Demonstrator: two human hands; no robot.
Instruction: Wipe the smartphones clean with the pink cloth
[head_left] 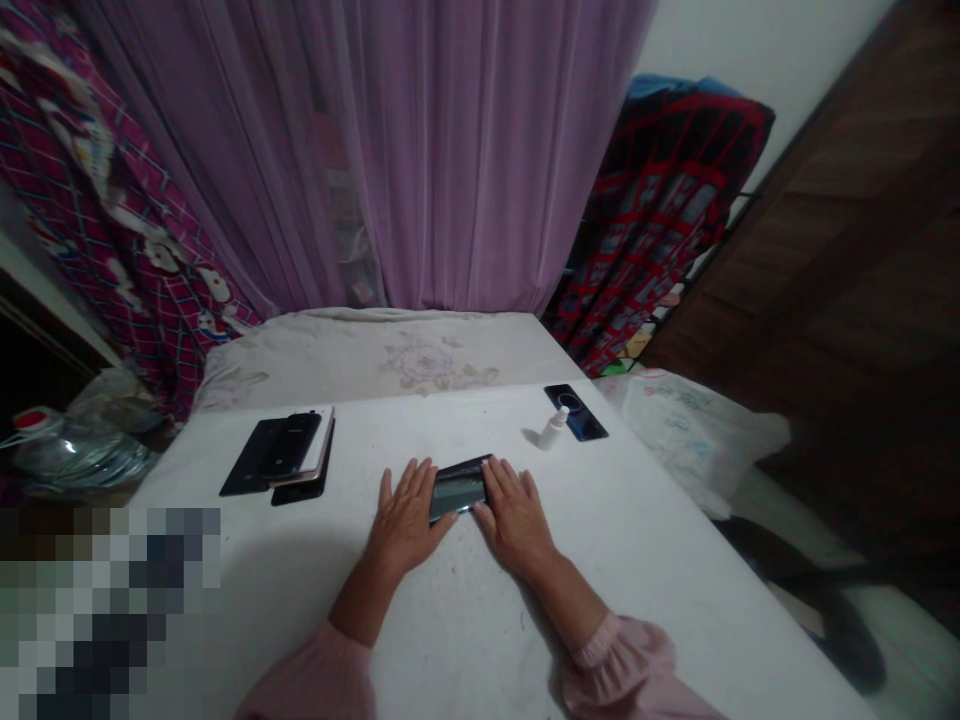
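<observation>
A dark, glossy smartphone (459,490) lies on the white tabletop between my two hands, its screen reflecting light. My left hand (407,515) holds its left end, with the fingers along the far side and the thumb at the near edge. At the opposite end, my right hand (517,515) grips it in the same way. The fingertips cover both of the phone's short ends. Beyond my right hand stands a small white spray bottle (553,430), close to another dark phone (589,420) with a ring mark on it.
Several phones (289,447) lie overlapping at the table's left side. A flowered cloth (427,360) covers the far end of the white table (450,640), before purple curtains (465,150). A plastic bag (675,425) is at the right edge; a large water bottle (75,450) sits left.
</observation>
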